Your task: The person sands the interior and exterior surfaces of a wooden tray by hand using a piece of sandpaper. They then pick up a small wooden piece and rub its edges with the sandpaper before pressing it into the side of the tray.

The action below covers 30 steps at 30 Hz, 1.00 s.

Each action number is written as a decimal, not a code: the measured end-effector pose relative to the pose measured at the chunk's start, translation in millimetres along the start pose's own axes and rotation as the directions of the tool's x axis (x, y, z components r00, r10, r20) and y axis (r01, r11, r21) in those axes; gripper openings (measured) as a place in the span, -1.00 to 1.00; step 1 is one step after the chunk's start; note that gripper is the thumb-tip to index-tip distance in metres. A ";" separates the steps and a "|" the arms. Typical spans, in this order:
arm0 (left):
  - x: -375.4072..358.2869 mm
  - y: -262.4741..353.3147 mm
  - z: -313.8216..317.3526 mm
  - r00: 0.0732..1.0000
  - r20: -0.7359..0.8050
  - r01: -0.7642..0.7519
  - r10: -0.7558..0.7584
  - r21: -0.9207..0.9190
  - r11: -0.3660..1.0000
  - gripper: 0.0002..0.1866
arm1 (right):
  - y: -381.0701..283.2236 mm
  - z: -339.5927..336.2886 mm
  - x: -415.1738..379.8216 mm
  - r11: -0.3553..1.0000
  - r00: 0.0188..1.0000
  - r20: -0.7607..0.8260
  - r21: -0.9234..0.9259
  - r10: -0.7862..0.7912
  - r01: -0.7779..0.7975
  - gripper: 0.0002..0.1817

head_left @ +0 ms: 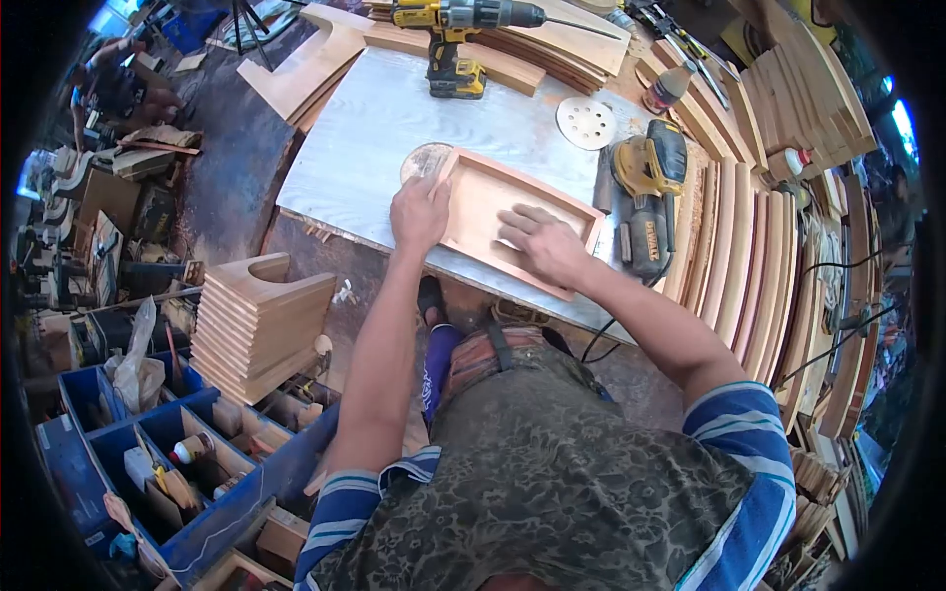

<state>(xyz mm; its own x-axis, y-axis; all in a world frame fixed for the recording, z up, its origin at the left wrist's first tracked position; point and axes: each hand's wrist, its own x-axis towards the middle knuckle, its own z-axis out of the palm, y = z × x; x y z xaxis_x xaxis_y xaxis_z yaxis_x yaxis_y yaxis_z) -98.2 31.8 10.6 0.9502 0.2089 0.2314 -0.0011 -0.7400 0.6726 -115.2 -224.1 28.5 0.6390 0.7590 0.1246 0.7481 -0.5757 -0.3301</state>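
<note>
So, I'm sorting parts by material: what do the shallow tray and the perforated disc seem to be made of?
The shallow tray looks like bare wood: pale panel, pinkish rim, no clear gloss. The perforated disc looks like matte, off-white sandpaper, judging by its punched holes; its backing I cannot tell.

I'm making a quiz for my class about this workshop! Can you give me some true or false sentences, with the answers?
1. The left hand is at one end of the wooden tray. True.
2. The right hand is underneath the tray. False: it reaches over the inside of the tray, fingers spread.
3. The drill is yellow and black. True.
4. The pale round disc near the sander has no holes. False: that disc has several holes.
5. The sander is to the left of the tray. False: it is to the right.
</note>
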 end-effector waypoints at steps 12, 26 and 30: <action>1.4 -0.2 1.2 1.000 0.009 -0.023 0.023 0.014 1.000 -0.66 | 4.2 23.2 52.8 0.998 0.986 -0.167 -0.063 -0.006 -0.005 -0.64; 4.1 -6.1 4.7 0.999 -0.039 -0.011 0.012 0.013 1.000 -0.61 | 9.8 -59.4 -5.1 0.624 0.753 -0.132 0.661 0.644 -0.417 -0.69; -22.1 -3.0 -29.7 0.976 0.109 0.188 -0.189 0.020 0.982 -0.55 | 4.6 -64.3 -40.8 0.324 0.424 -0.164 0.884 0.891 -0.338 -0.73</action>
<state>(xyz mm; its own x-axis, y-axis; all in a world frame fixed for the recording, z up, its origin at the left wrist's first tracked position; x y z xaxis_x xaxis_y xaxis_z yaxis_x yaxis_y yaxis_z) -128.4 48.3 24.3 0.9615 0.2740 0.0220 0.1837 -0.7001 0.6900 -126.3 -277.3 82.1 0.9665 -0.2413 -0.0877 -0.1319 -0.1739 -0.9759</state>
